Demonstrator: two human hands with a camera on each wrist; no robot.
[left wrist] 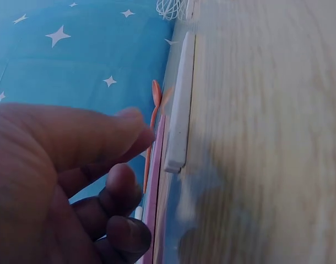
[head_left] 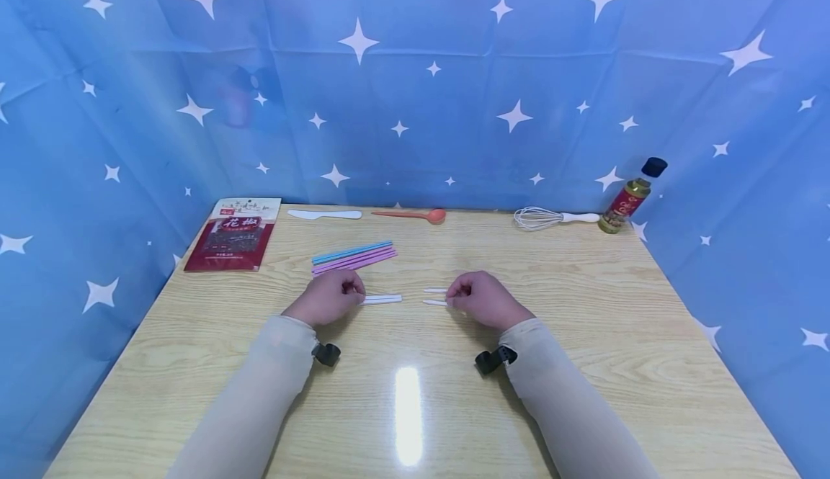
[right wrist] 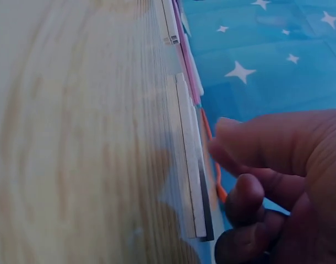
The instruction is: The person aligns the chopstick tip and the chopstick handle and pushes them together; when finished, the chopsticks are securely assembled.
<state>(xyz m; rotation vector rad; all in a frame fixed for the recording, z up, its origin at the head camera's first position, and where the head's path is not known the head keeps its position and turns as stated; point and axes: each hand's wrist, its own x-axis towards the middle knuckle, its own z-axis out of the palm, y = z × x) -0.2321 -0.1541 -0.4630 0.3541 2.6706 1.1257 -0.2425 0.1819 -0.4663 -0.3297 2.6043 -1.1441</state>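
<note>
My left hand (head_left: 329, 297) hovers by a pair of slim white sticks (head_left: 382, 300), whose square ends point right. In the left wrist view its thumb and fingers are loosely bent with a gap to the white stick (left wrist: 180, 104). Across a small space, my right hand (head_left: 483, 297) is beside two more white sticks (head_left: 435, 302), with narrow tips pointing left. The right wrist view has these white sticks (right wrist: 190, 165) lying on the table, apart from the relaxed fingertips (right wrist: 228, 126). Neither hand appears to hold anything. The hands partly cover the sticks in the head view.
Blue sticks (head_left: 350, 251) and pink sticks (head_left: 357, 259) lie behind my left hand. Along the back are a red spice packet (head_left: 230, 241), a white knife (head_left: 324, 215), an orange-red spoon (head_left: 415, 215), a whisk (head_left: 551, 217) and an oil bottle (head_left: 625, 202). A starry blue curtain (head_left: 415, 90) borders the table.
</note>
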